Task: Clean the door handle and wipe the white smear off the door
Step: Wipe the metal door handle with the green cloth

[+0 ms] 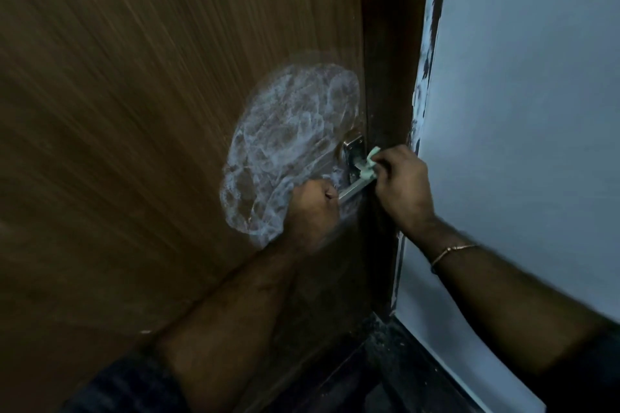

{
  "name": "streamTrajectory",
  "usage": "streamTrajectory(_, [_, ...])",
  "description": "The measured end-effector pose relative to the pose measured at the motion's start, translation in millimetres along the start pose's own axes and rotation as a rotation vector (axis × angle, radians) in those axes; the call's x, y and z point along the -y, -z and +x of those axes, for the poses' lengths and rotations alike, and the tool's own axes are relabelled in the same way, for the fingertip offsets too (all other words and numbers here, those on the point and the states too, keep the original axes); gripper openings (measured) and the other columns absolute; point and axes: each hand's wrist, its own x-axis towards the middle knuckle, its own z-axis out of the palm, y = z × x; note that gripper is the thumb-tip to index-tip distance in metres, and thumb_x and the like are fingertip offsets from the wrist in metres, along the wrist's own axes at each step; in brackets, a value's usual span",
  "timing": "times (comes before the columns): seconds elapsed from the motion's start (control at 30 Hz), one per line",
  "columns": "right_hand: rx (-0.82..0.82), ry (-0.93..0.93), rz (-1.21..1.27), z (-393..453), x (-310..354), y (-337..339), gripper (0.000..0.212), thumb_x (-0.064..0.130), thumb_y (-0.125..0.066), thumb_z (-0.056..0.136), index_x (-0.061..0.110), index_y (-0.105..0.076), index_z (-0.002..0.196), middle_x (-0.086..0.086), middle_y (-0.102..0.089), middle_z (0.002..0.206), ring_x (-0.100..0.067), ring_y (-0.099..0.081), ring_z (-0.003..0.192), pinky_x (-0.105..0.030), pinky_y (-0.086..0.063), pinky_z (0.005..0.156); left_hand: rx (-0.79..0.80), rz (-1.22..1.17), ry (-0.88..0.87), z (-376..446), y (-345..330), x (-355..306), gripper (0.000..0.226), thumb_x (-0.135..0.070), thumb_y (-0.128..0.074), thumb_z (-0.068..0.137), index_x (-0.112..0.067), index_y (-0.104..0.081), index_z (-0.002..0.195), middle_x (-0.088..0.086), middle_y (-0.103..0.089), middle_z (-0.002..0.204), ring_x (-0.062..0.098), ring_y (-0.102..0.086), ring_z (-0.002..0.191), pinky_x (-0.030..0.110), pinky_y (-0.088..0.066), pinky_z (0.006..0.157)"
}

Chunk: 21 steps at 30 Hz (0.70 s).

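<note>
Two hands: left hand point(310, 208) grips handle point(354, 189) (one), right hand point(401, 188) pinches cloth point(368, 166).

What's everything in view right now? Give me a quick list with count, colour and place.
door: one, brown wood grain, fills the left and centre.
white smear: one large patch, whitish, on the door just left of the handle.
door handle: one, silver metal lever with a plate above it, at the door's right edge.
cloth: one small wad, pale green, pressed against the handle plate.
door frame: one, dark brown, between door and wall.
wall: one, pale blue-white, right side, with ragged paint along the frame edge.
floor: dark, bottom centre.
bracelet: one, gold, on the right wrist.
left hand: grips the lever's free end.
right hand: pinches the cloth.
</note>
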Motion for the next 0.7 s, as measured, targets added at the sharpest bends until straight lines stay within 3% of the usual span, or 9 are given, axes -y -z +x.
streamTrajectory(0.1, [-0.081,0.041,0.005,20,10,-2,0.021,0.002,-0.058,0.088,0.006,-0.069,0.107,-0.01,-0.061,0.11,-0.018,-0.059,0.099,-0.017,-0.043,0.089,-0.017,-0.027,-0.002,-1,-1,-1,0.025,0.001,-0.048,0.091,-0.009,-0.066,0.077,0.011,-0.072,0.081,0.023,-0.068,0.075,0.038,-0.058,0.063])
streamTrajectory(0.23, [-0.04,-0.032,0.055,30,28,-23,0.03,0.001,-0.054,0.091,0.003,-0.065,0.118,-0.01,-0.058,0.126,-0.021,-0.057,0.113,-0.023,-0.042,0.104,-0.006,-0.007,-0.002,2,-1,2,0.023,-0.001,-0.052,0.089,-0.008,-0.068,0.075,0.01,-0.071,0.078,0.018,-0.064,0.068,0.02,-0.047,0.055])
streamTrajectory(0.3, [-0.083,-0.095,0.093,27,30,-32,0.03,0.004,-0.052,0.093,0.004,-0.065,0.119,-0.01,-0.059,0.126,-0.02,-0.058,0.112,-0.014,-0.037,0.098,0.006,-0.017,-0.019,3,0,4,0.024,-0.002,-0.053,0.09,-0.012,-0.066,0.073,0.009,-0.071,0.077,0.018,-0.064,0.07,0.019,-0.044,0.054])
streamTrajectory(0.4, [-0.097,-0.106,0.067,29,26,-34,0.028,0.005,-0.057,0.092,0.004,-0.067,0.117,-0.009,-0.061,0.124,-0.019,-0.058,0.111,-0.012,-0.035,0.095,0.007,-0.032,-0.007,5,-3,7,0.026,-0.005,-0.054,0.092,-0.018,-0.064,0.072,0.005,-0.07,0.078,0.014,-0.064,0.072,0.018,-0.045,0.055])
streamTrajectory(0.47, [-0.041,0.049,-0.012,31,19,-31,0.028,0.0,-0.058,0.088,0.002,-0.069,0.114,-0.011,-0.061,0.121,-0.025,-0.057,0.111,-0.021,-0.042,0.098,0.003,-0.037,-0.01,5,-5,8,0.028,-0.003,-0.053,0.09,-0.02,-0.062,0.07,0.001,-0.069,0.076,0.008,-0.061,0.068,0.013,-0.043,0.052])
streamTrajectory(0.53, [0.072,0.349,-0.132,31,11,-28,0.028,0.0,-0.06,0.084,-0.001,-0.069,0.11,-0.016,-0.062,0.119,-0.032,-0.055,0.111,-0.034,-0.046,0.096,-0.023,-0.027,-0.017,6,-5,9,0.026,0.0,-0.054,0.086,-0.017,-0.065,0.071,0.0,-0.069,0.074,0.006,-0.056,0.063,0.007,-0.038,0.052])
streamTrajectory(0.63, [0.302,0.676,-0.351,31,-2,-19,0.023,0.007,-0.065,0.084,-0.001,-0.069,0.105,-0.015,-0.059,0.119,-0.032,-0.054,0.11,-0.038,-0.054,0.079,-0.031,0.006,-0.017,7,-5,8,0.025,-0.002,-0.056,0.086,-0.018,-0.065,0.07,-0.004,-0.067,0.072,0.006,-0.055,0.061,0.005,-0.036,0.05])
streamTrajectory(0.7, [0.448,0.851,-0.518,33,-6,-11,0.02,0.01,-0.072,0.082,0.002,-0.07,0.1,-0.012,-0.06,0.116,-0.03,-0.056,0.104,-0.034,-0.052,0.065,-0.019,-0.003,-0.018,5,-7,8,0.029,-0.005,-0.055,0.088,-0.023,-0.06,0.067,-0.005,-0.066,0.071,0.004,-0.057,0.063,0.009,-0.043,0.055])
